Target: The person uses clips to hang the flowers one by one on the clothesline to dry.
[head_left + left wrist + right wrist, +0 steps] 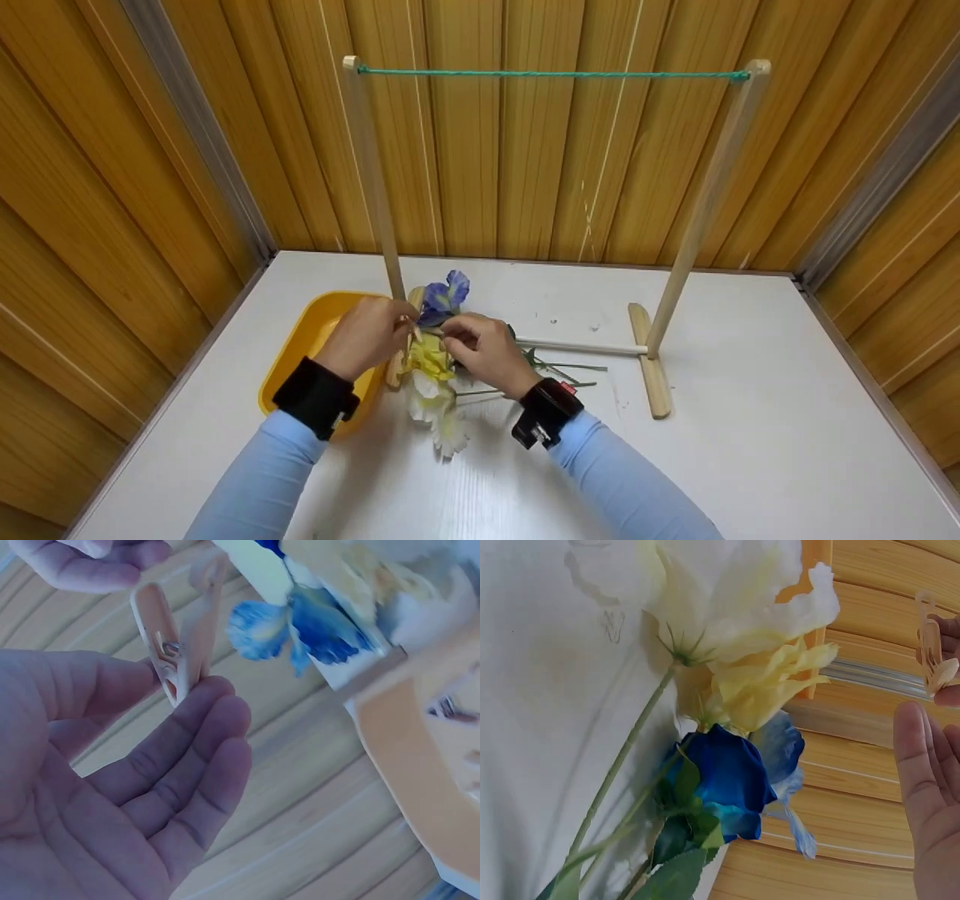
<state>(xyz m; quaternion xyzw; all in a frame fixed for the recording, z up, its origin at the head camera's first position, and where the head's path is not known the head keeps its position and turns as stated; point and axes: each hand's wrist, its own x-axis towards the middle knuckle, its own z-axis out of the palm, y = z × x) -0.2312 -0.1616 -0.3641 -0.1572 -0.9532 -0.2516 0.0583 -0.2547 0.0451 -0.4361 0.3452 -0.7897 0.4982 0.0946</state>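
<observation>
My left hand [365, 337] pinches a pale clothespin [184, 652] between thumb and fingers, above the table's left half. The clothespin's metal spring shows in the left wrist view. Close beside it, my right hand [491, 352] is raised with its fingers toward the clothespin; nothing shows in its grasp in the right wrist view. Below the hands lie artificial flowers: a purple-blue one [444, 292], a yellow one [429, 361], white ones [448, 431] and a blue rose [724, 776]. Their green stems [574, 367] point right.
A yellow tub [271, 367] sits left of the flowers, with small pieces inside it. Around the flowers stands a wooden frame, its left post [379, 202] and right post [701, 217] joined by a green string [547, 73] on top and a white rod [585, 346] below.
</observation>
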